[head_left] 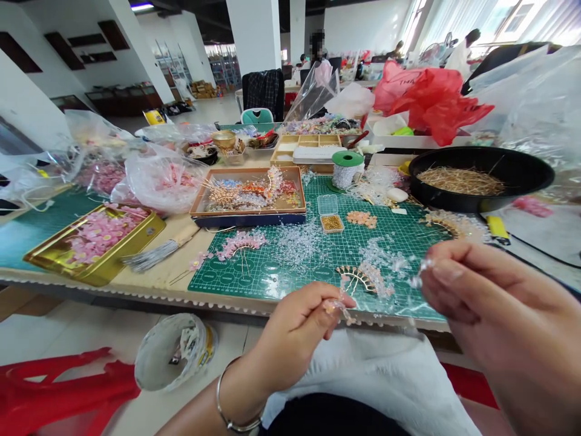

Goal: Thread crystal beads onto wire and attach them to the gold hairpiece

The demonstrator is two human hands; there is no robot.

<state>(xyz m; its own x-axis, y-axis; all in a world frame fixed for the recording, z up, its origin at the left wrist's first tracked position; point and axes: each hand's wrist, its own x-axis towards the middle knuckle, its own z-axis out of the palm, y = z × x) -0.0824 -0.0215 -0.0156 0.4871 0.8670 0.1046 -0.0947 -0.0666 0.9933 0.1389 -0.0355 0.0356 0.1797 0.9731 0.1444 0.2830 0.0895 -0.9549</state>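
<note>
My left hand [302, 324] is closed in a pinch on a small beaded flower piece [338, 307], pale pink and clear, just over the table's front edge. Raised on the right, my right hand [472, 290] pinches a clear bead piece [425, 265]; its exact kind is too blurred to make out. Between the hands on the green cutting mat [254, 284] lies a gold hair comb [356, 275], partly covered with pale beads. Loose clear beads [299, 242] are scattered about it. Farther left rests a pink flowered comb [242, 242].
A gold tin [154, 227] of pink flowers stands left, beside a wire bundle [152, 254]. Behind are a shallow box [195, 212], a small bead case [329, 206], a green-topped spool [347, 158] and a black bowl [535, 172]. A bucket [149, 357] sits below.
</note>
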